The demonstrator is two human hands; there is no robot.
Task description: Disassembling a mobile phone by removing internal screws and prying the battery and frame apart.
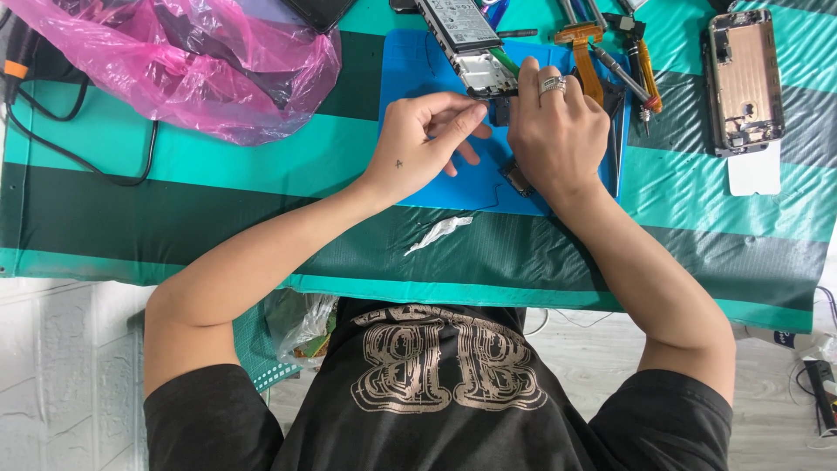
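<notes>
My left hand [427, 139] and my right hand [558, 131] meet over a blue work mat [410, 70] on the striped green table. Both sets of fingertips pinch at a small dark part [501, 109] just below the lower end of an opened phone [466, 39] that lies on the mat with its insides showing. My right hand wears a ring. Another small dark component [517, 177] lies on the mat under my right wrist. What exactly the fingers grip is mostly hidden by them.
A pink plastic bag [200, 61] over dark items sits at the far left, with a black cable [78, 148] beside it. Screwdrivers and tweezers [628, 61] lie right of the mat. A gold phone frame [743, 78] rests at far right. A white scrap [440, 231] lies near the table edge.
</notes>
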